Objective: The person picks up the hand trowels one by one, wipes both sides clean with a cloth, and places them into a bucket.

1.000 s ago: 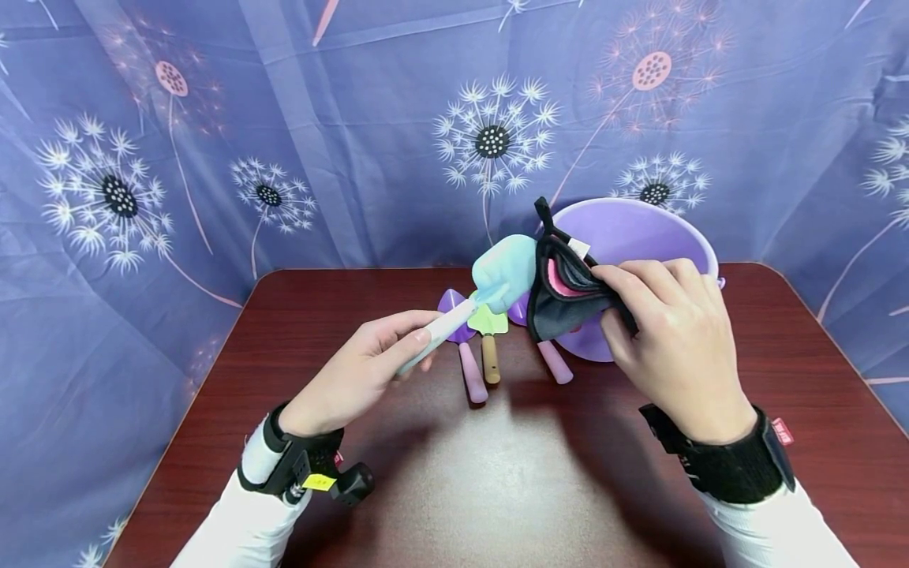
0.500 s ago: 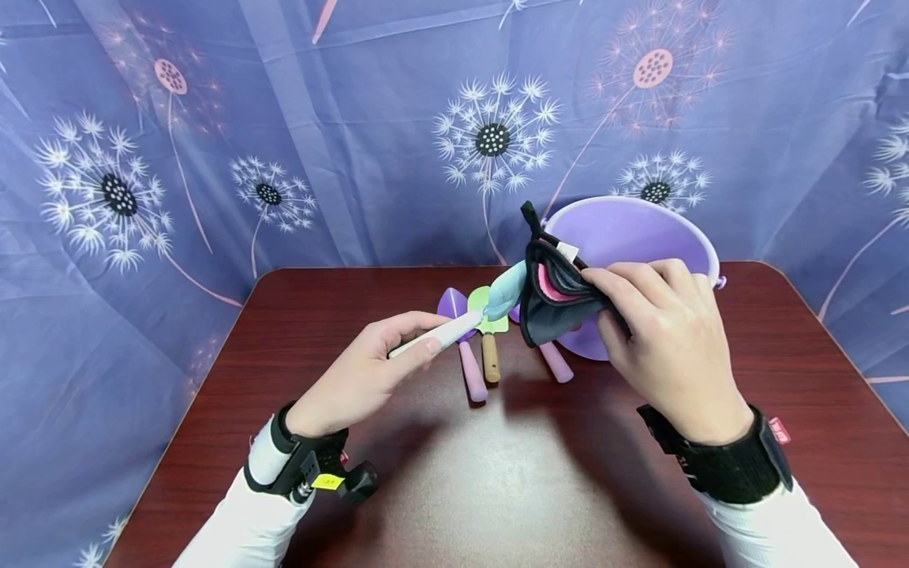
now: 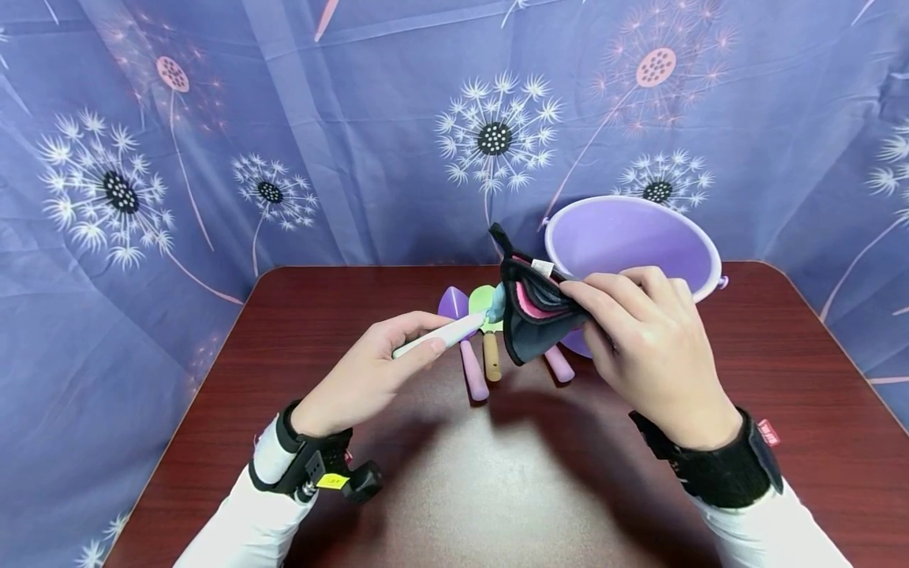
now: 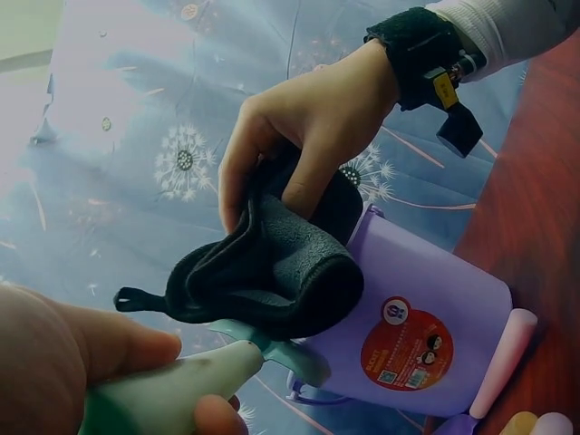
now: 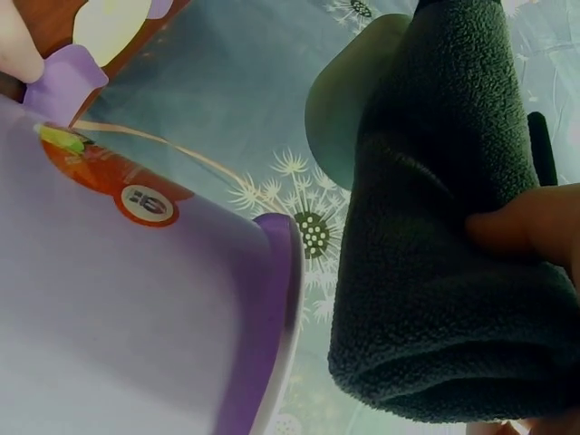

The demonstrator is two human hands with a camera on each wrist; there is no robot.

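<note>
Left hand (image 3: 369,369), head view: we wrap its fingers round a white-handled, pale-blue-bladed shovel (image 3: 449,332).
Right hand (image 3: 642,339), head view: we pinch a dark-grey fleece cloth (image 3: 534,341) beside the blade (image 3: 498,303).
Blade, left wrist: partly covered, near a round purple bucket (image 4: 412,272); we'd best steady the handle (image 4: 186,388).
Cloth, right wrist: before the blade; we should wrap both faces.

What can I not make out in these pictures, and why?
Head: most of the held tool's blue blade, behind the dark cloth.
Head: the blade of the rightmost pink-handled tool, also behind the cloth.
Left wrist: fine print on the red label, too small.
Right wrist: the bucket's base, cut off by the left edge.
</note>
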